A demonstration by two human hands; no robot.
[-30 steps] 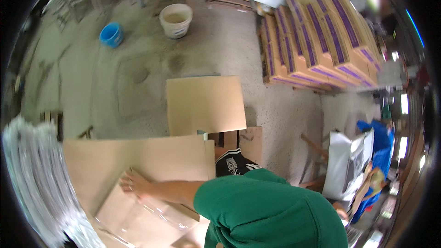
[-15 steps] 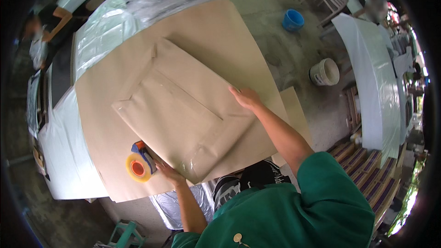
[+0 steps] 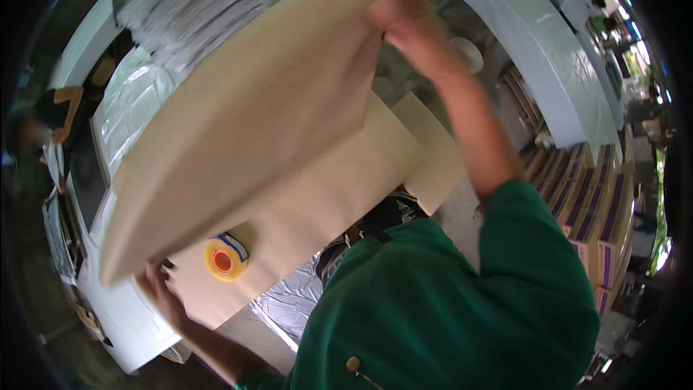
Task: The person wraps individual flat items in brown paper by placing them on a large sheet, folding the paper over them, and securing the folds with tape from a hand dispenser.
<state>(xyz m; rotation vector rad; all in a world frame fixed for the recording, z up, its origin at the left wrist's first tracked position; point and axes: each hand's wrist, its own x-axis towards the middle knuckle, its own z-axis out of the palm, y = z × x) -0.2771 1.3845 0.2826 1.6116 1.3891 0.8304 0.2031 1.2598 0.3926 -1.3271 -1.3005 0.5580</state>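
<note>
A large brown paper sheet (image 3: 245, 108) rises in a curve above the table, its near edge lifted. Blurred by motion, my right hand (image 3: 408, 25) is closed on its far right corner, arm stretched out. My left hand (image 3: 160, 290) has its fingers curled at the sheet's lower left edge. Beneath lies more brown paper (image 3: 325, 191), flat on the table. On that paper, just right of my left hand, sits a roll of clear yellowish tape (image 3: 222, 260) with an orange core and a blue dispenser, partly covered by the sheet. The folded paper packet is not visible.
Stacked plastic-wrapped sheets (image 3: 202, 7) lie beyond the paper. A plastic-covered white surface (image 3: 130, 325) runs along the left, where another person (image 3: 61, 112) stands. Brown cartons with purple stripes (image 3: 588, 202) are piled at the right, below a plastic-draped white table (image 3: 548, 43).
Both hands have left the folded packet, which is out of sight. The brown sheet has been lifted; my right hand moved up and away, my left hand moved left past the tape.
</note>
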